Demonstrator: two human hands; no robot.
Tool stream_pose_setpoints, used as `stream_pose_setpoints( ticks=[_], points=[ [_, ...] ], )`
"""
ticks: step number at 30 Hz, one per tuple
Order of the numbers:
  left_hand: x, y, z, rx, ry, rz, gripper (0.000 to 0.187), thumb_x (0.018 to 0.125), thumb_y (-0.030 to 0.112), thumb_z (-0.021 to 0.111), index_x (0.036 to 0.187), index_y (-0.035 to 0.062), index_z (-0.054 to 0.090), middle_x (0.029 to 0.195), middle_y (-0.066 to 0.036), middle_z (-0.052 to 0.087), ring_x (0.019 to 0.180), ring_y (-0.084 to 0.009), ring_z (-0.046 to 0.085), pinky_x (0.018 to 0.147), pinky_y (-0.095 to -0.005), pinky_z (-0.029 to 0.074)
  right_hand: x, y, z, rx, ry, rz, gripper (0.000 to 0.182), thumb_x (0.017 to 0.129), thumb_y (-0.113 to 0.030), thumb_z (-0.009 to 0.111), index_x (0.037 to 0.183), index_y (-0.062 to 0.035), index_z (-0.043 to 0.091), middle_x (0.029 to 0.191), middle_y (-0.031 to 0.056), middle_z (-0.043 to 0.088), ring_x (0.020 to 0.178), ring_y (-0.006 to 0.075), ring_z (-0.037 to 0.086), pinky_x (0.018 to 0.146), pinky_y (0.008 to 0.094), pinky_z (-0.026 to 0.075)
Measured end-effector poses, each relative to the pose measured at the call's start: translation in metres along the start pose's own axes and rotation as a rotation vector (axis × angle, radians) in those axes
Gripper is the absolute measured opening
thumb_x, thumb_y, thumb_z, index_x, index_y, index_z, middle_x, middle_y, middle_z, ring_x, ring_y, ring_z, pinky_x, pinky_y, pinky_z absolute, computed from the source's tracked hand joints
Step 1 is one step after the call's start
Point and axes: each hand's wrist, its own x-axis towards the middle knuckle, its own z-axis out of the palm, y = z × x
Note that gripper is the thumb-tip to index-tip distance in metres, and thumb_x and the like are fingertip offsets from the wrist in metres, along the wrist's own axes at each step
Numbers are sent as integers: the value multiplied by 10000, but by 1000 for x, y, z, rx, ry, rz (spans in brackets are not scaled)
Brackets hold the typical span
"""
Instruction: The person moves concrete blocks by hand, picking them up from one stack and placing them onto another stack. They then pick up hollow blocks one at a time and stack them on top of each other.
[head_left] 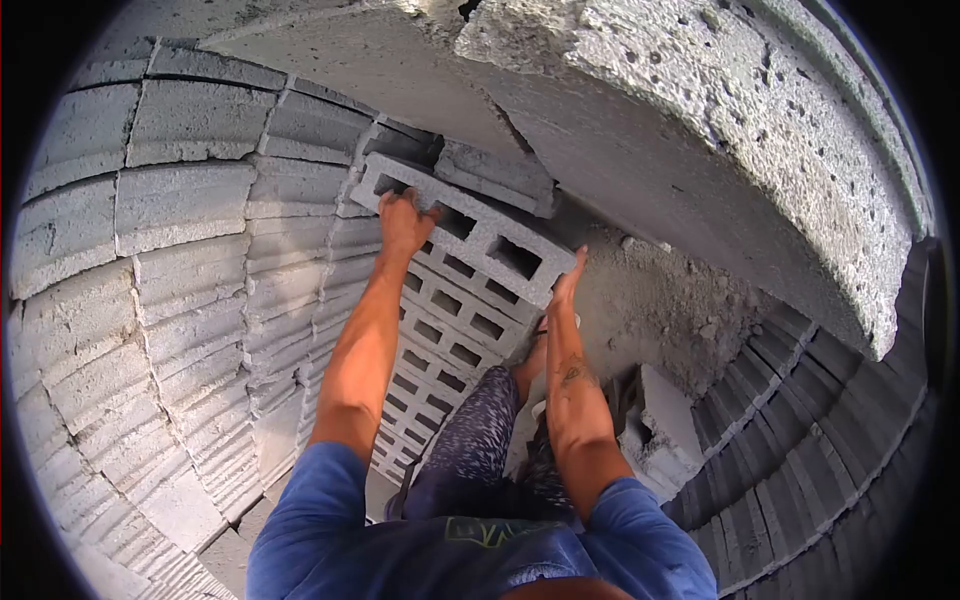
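Two bare hands hold one hollow concrete block (465, 228) in the middle; many more blocks (180, 200) are stacked left.

You have only one view, from the camera on your head. It looks steeply down along your chest and both arms, close to your body, through a wide fisheye lens with dark rounded corners. Stacked concrete blocks (180, 200) fill its left side; a rough slab (700, 130) overhangs very near at upper right.
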Motion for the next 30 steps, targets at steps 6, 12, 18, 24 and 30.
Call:
stream_pose_setpoints(
  ticks=[6, 12, 18, 24, 30],
  points=[
    [1, 10, -10, 8, -65, -66, 509, 671, 342, 708, 891, -105, 605, 782, -282, 615, 854, -419, 578, 974, -422, 340, 2, -13, 12, 19, 174, -150, 835, 902, -633, 259, 1431, 3, 148, 1495, 118, 170, 1377, 237, 151, 1106, 312, 100],
    [-4, 9, -11, 112, -11, 51, 637, 774, 465, 645, 1059, -102, 586, 987, -313, 597, 983, -440, 551, 891, -440, 417, -101, -65, -6, -448, 112, -315, 605, 969, -449, 247, 1383, -12, 308, 1466, 178, 232, 1377, 324, 151, 1110, 402, 120],
    [-173, 128, -24, -279, -280, 36, 465, 852, 340, 599, 1188, 22, 552, 1171, -183, 568, 1127, -323, 484, 973, -388, 341, -309, -199, -264, -775, 865, -600, 470, 972, -354, 306, 1152, -18, 581, 1261, 184, 514, 1252, 335, 389, 1045, 384, 275],
    [-327, 277, -12, -642, -1078, 15, 436, 860, 356, 578, 1138, 20, 578, 1026, -201, 640, 1010, -282, 599, 870, -341, 439, -322, -168, -374, -817, 818, 115, 768, 901, -604, 213, 1219, 24, 519, 1278, 255, 471, 1221, 407, 406, 1027, 409, 293],
    [-334, 324, 112, -948, -992, -470, 585, 903, 460, 464, 1213, -34, 505, 1179, -202, 570, 1116, -276, 535, 942, -344, 388, -277, -141, -376, -870, 742, 143, 787, 859, -632, 301, 1244, 27, 493, 1272, 269, 470, 1227, 403, 404, 1031, 394, 292]
  ],
)
